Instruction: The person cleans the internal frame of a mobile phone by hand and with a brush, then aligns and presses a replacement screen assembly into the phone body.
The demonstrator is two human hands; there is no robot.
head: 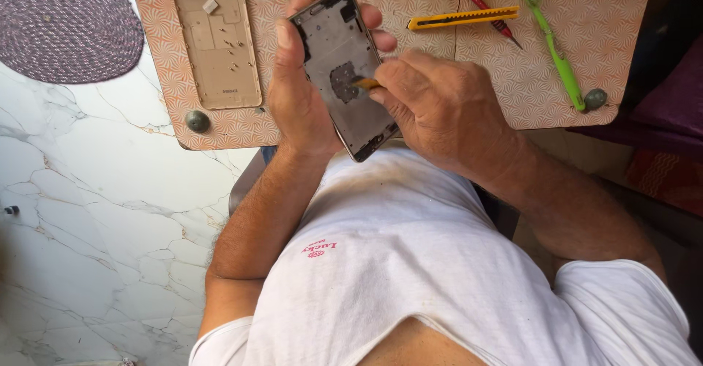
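My left hand (pixel 304 95) gripping the opened phone frame (pixel 344 69) above the bench (pixel 556 95), my right hand (pixel 432 106) pinching a small yellow tool (pixel 365 83) against its middle, gold back cover (pixel 216 36) lying nearby

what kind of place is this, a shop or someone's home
Probably a small home repair spot: an opened phone held over a patterned table, with a screwdriver and yellow utility knife lying there, above a marble floor.

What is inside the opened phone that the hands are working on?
The dark opened phone frame in the left hand shows a grey rough patch mid-body, with a small yellow tool tip from the right hand touching it. Its lower end is covered by that hand.
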